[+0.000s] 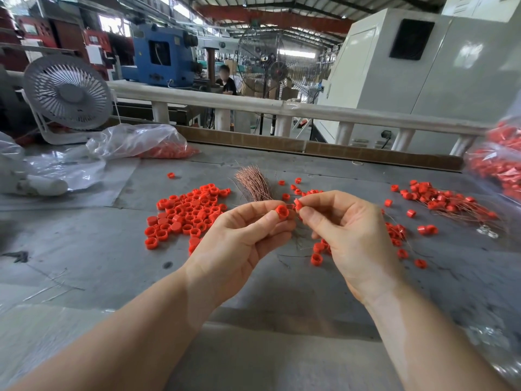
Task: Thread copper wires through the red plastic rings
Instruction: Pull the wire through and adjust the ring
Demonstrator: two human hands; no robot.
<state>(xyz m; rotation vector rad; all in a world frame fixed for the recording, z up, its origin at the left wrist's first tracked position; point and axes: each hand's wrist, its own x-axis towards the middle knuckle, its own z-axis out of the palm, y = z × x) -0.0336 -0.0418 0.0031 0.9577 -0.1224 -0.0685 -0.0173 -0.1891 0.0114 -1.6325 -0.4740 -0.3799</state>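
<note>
Far left: white desk fan point(68, 93) at the table's back edge, clear plastic sheet point(70, 167) below it, and a clear bag of red rings point(146, 145) lying on its side.

Grey worktable point(84, 249). Left-centre: a loose pile of red plastic rings point(186, 213), unthreaded, packed close together, flat on the table. Just right of the pile's far end, a bundle of copper wires point(255, 183) fans out toward the rear.

Left hand point(239, 238): forearm comes in from bottom left, raised above the table, palm turned up and inward. Thumb and index finger pinch one red ring point(282, 212), opening toward the camera. Other fingers curled loosely under.

Right hand point(349, 235): forearm from bottom right, palm facing left. Thumb and index fingertips pinch a second red ring point(298, 204), just beside the left hand's ring, nearly touching. Remaining fingers curled. A thin wire seems to run between the two rings, but it's too fine to tell whether it's through either.

Below and behind the right hand: scattered rings point(317, 258) with thin wire strands on the table.

Right: a spread of rings already on wires point(445, 200), wire tails trailing right. Far right edge: a clear bag of threaded rings point(496, 165), blurred.

Background: white rail point(253, 104), a standing industrial fan point(277, 70), a blue machine point(163, 56), a seated person point(227, 80).
</note>
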